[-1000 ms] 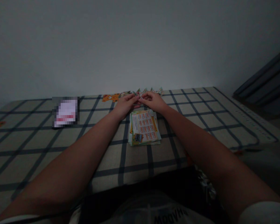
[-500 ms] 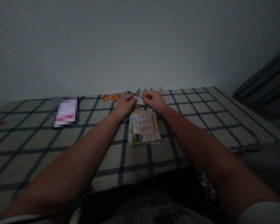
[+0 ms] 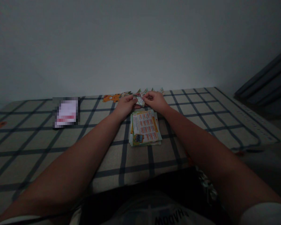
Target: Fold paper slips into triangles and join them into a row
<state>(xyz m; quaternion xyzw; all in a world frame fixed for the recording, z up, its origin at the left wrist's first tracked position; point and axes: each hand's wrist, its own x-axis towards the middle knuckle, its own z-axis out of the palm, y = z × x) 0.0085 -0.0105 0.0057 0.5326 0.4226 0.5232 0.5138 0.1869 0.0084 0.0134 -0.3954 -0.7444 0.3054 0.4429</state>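
Note:
A small folded piece of printed paper (image 3: 140, 101) is held between my two hands, just beyond the paper stack. My left hand (image 3: 126, 104) pinches its left side with thumb and fingers. On the right side, my right hand (image 3: 155, 100) grips the paper's edge between thumb and fingertips. Directly in front of me lies a stack of square printed sheets (image 3: 145, 127), slightly fanned. Behind my hands, several folded paper pieces (image 3: 161, 91) stand in a row near the wall, partly hidden by my fingers.
A checked cloth (image 3: 103, 162) with a printed orange bear (image 3: 110, 98) covers the table. To the left lies a blurred-out device-like item (image 3: 66, 113). The pale wall (image 3: 140, 47) rises behind the table, and dark folded fabric (image 3: 267, 81) hangs at right.
The folded paper has tilted slightly between my fingers. Both hands stay in nearly the same place, and the stack lies as before.

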